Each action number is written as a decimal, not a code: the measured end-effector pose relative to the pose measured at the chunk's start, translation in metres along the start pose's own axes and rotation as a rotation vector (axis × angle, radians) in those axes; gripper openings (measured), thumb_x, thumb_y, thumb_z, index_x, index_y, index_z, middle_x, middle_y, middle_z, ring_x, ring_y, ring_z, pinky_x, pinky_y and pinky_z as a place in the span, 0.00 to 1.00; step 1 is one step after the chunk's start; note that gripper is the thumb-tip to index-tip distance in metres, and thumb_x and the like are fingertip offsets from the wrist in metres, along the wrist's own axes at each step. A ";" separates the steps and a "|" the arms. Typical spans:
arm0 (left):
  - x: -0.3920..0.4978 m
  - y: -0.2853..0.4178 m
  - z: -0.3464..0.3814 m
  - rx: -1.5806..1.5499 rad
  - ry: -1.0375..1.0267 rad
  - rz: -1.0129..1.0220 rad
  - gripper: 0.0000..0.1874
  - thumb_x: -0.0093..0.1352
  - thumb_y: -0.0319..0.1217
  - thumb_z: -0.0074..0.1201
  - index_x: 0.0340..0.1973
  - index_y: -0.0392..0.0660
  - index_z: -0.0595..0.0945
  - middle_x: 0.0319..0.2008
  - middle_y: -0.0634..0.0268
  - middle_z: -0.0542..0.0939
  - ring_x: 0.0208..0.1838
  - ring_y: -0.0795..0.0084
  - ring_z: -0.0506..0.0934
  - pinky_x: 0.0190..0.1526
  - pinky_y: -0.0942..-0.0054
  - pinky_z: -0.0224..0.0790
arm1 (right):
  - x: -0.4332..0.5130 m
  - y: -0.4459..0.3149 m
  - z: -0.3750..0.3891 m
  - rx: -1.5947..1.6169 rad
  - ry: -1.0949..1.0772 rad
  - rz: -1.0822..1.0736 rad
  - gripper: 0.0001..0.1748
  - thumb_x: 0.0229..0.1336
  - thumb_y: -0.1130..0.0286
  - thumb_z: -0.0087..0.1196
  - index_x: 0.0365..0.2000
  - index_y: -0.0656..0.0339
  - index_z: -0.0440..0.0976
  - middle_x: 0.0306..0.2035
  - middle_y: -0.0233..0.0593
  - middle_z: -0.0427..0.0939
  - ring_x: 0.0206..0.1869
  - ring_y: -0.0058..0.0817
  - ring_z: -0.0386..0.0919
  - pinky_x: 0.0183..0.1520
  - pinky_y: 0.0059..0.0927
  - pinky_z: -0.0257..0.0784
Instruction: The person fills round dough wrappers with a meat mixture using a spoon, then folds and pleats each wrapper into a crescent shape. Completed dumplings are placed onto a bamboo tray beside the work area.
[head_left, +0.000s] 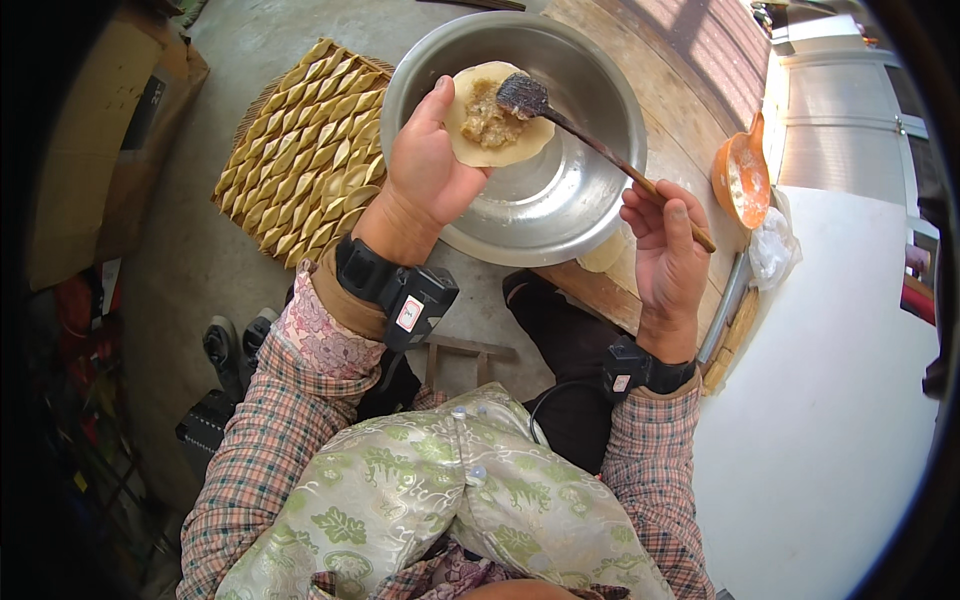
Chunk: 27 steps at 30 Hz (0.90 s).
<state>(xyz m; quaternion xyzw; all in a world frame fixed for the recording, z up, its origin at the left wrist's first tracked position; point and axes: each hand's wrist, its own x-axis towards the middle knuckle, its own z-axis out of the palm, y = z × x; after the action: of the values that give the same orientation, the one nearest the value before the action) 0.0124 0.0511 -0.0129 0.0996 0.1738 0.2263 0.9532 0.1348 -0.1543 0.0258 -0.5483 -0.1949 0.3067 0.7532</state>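
On my left hand (431, 161) lies a round dough wrapper (525, 146), held at its left edge. A mound of pale, chunky filling (484, 120) sits in the middle of it. My right hand (671, 240) grips the handle of a dark wooden spoon (600, 146), whose smeared head rests against the filling's upper right. Beneath both the wrapper and the spoon is a wide stainless steel basin (555, 225), its bottom shiny with some residue on the inner wall.
Rows of folded dumplings (307, 150) cover a woven tray at left. Another dough wrapper (602, 253) lies on the wooden table (622, 289) by the basin. An orange gourd-shaped scoop with flour (742, 172), a plastic bag (775, 251) and a metal tube (724, 307) are at right. Shoes (221, 349) stand on the floor.
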 end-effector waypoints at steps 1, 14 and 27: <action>0.000 0.001 0.000 0.015 0.021 0.011 0.24 0.76 0.43 0.29 0.56 0.37 0.69 0.55 0.55 0.73 0.59 0.58 0.71 0.63 0.57 0.60 | -0.001 0.000 -0.001 0.030 -0.013 0.002 0.15 0.64 0.67 0.51 0.43 0.70 0.72 0.40 0.49 0.79 0.43 0.35 0.80 0.48 0.35 0.77; 0.001 0.001 -0.001 -0.006 -0.012 0.035 0.24 0.76 0.42 0.29 0.55 0.38 0.70 0.53 0.56 0.74 0.58 0.58 0.71 0.61 0.57 0.62 | -0.005 -0.006 0.004 -0.256 -0.073 -0.273 0.11 0.61 0.71 0.54 0.41 0.68 0.75 0.41 0.46 0.78 0.42 0.33 0.79 0.48 0.32 0.75; 0.004 -0.002 -0.006 0.000 0.004 0.017 0.23 0.76 0.42 0.29 0.55 0.38 0.70 0.53 0.56 0.74 0.57 0.58 0.72 0.61 0.57 0.62 | -0.012 -0.013 0.028 -0.960 -0.382 -0.744 0.11 0.46 0.81 0.61 0.35 0.63 0.78 0.39 0.44 0.79 0.42 0.37 0.79 0.43 0.30 0.75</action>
<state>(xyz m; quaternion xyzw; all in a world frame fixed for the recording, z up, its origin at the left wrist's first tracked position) 0.0141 0.0522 -0.0204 0.1008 0.1748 0.2344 0.9510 0.1114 -0.1458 0.0475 -0.6560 -0.6190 -0.0048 0.4318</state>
